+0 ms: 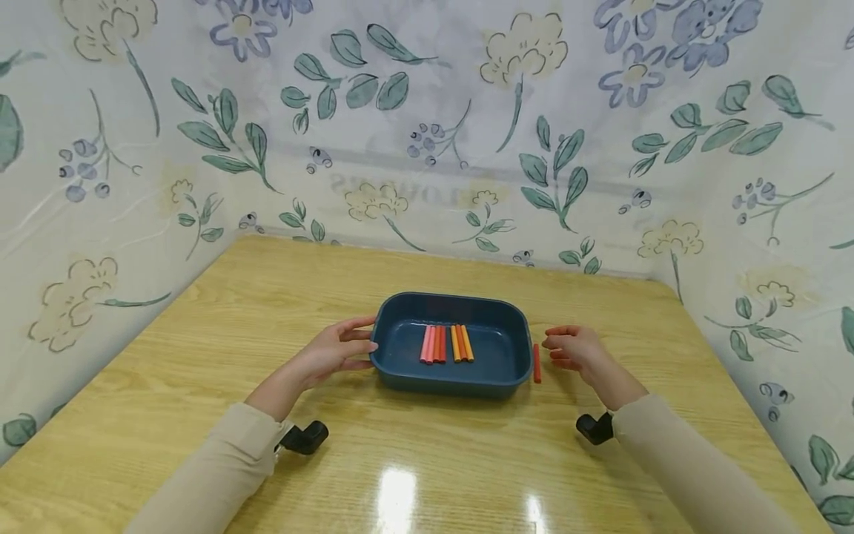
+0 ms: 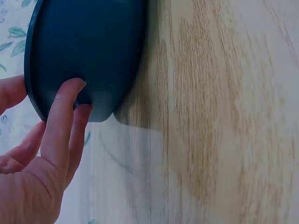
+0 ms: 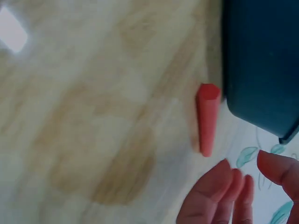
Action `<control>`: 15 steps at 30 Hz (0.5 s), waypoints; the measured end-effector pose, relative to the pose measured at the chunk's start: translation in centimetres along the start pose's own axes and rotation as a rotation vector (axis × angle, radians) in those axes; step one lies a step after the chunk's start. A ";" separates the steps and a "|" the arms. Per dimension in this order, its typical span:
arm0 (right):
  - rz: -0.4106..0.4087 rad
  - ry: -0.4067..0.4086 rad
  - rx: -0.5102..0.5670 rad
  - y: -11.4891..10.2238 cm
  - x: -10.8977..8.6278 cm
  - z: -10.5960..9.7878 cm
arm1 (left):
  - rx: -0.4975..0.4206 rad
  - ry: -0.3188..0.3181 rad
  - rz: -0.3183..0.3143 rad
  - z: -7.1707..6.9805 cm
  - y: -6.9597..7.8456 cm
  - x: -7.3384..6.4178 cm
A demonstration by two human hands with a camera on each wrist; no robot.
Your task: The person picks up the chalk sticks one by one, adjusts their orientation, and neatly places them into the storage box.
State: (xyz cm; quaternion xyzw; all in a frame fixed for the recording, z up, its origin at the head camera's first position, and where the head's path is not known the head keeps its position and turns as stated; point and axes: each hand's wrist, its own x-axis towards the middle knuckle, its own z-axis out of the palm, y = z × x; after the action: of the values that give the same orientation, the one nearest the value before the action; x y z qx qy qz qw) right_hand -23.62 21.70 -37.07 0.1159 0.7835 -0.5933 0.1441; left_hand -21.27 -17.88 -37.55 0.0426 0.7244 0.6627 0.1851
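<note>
A dark blue rectangular tray (image 1: pixel 502 348) with rounded corners sits on the table. My left hand (image 1: pixel 328 352) holds its left end, thumb at the rim and fingers along the outside of the wall (image 2: pixel 98 56). Inside the tray lie two side-by-side groups of sticks: pink and red sticks (image 1: pixel 434 345), and yellow and orange sticks (image 1: pixel 462 343). Just outside the tray's right end, a red six-sided stick (image 3: pixel 208 121) lies on the table. My right hand (image 1: pixel 579 350) hovers right of that stick, holding nothing, its thumb and fingers apart.
The wood-grain table (image 1: pixel 320 274) is bounded by a flower-printed sheet (image 1: pixel 440 148) behind and at both sides. Black wrist mounts (image 1: pixel 305 437) stick out beside both cuffs. Bright light reflections show on the table's near part.
</note>
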 end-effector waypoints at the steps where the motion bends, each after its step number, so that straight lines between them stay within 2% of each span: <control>1: 0.005 0.003 -0.018 0.2 0.0 0.0 | 0.001 0.000 0.001 0.0 0.0 0.0; 7: 0.032 -0.069 -0.064 1.3 -0.1 0.0 | -0.002 0.001 0.000 0.2 0.1 0.0; 11: 0.019 -0.161 -0.090 1.4 -0.2 0.2 | -0.005 0.002 0.004 0.2 0.1 -0.1; 15: 0.000 -0.219 -0.108 1.3 -0.2 0.7 | -0.005 0.003 0.007 0.2 0.1 -0.1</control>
State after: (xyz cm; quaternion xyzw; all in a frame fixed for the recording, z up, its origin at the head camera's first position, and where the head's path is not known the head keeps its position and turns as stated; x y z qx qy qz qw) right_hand -22.85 21.38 -38.37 0.0425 0.7939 -0.5594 0.2346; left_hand -21.08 -17.74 -37.47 0.0438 0.7229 0.6653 0.1816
